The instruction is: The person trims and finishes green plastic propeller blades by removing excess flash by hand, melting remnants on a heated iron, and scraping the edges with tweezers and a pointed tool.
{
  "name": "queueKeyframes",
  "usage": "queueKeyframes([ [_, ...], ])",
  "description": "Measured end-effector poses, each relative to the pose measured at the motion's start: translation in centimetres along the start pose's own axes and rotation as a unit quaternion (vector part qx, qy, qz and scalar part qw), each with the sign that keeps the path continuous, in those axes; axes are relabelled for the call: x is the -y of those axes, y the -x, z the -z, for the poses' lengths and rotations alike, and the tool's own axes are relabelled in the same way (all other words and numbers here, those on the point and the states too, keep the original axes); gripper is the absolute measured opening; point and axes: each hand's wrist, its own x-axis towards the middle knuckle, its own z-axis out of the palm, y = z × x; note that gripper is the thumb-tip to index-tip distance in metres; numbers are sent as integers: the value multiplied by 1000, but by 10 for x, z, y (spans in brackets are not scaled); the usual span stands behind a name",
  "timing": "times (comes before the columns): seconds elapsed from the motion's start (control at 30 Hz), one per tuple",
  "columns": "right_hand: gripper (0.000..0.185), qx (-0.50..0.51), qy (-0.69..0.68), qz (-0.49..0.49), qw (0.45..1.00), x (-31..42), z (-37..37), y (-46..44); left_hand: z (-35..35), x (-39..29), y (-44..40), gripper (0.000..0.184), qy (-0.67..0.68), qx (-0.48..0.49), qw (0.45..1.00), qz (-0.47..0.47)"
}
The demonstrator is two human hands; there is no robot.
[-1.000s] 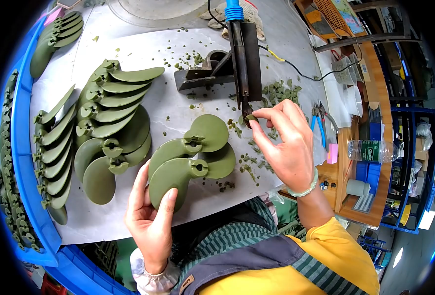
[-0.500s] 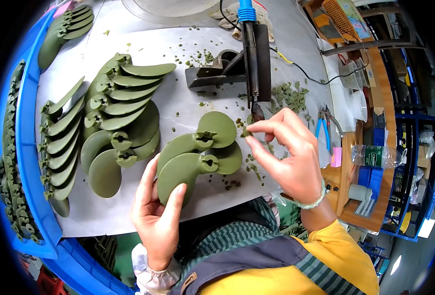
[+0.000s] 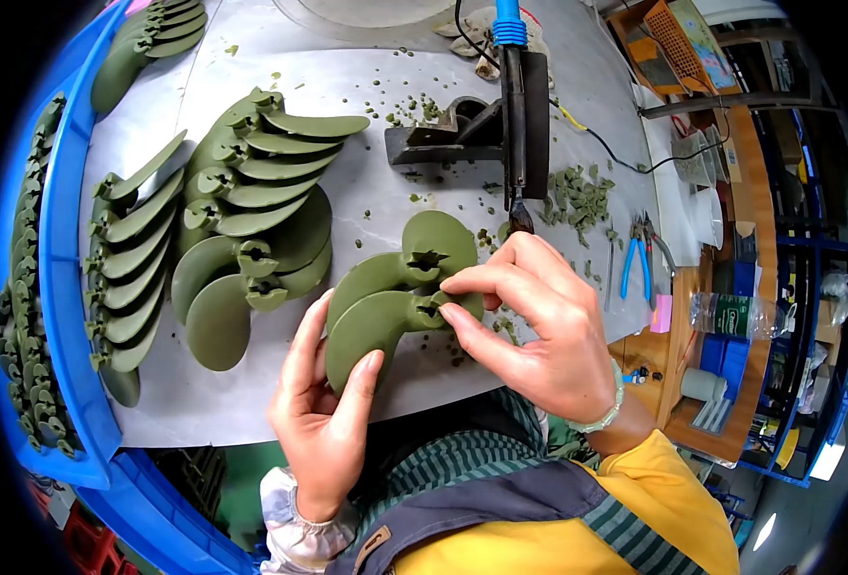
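Note:
My left hand (image 3: 323, 422) grips the curved blade of an olive-green plastic propeller (image 3: 371, 331), thumb on top and fingers underneath. At the hub, the thumb and index finger of my right hand (image 3: 539, 335) close on the propeller's edge; whether a small scrap is between them is hidden. A second green propeller (image 3: 440, 235) lies just behind, partly overlapped by the first. Left of my hands, several matching propellers (image 3: 251, 196) lie nested in a row, with two more (image 3: 218, 321) at its near end.
A blue-handled tool with a dark tip (image 3: 515, 125) rests on a black metal stand (image 3: 448, 144). Green scraps (image 3: 577, 196) are scattered around it. Blue-handled pliers (image 3: 638, 254) lie at right. A blue bin (image 3: 64, 240) with green parts borders the left side.
My right hand has moved left to the held propeller's hub; earlier it pinched a small green scrap beside it. My left hand keeps its hold. The view has shifted slightly.

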Motion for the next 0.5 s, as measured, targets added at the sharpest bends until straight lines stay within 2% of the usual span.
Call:
queueKeyframes([
  [0.43, 17, -34, -24, -4, 999, 8, 13, 4, 5, -9, 5, 58, -2, -16, 1000, 10],
  [0.5, 15, -52, -25, -2, 998, 10, 21, 9, 20, -18, 7, 57, -29, 16, 999, 30],
])
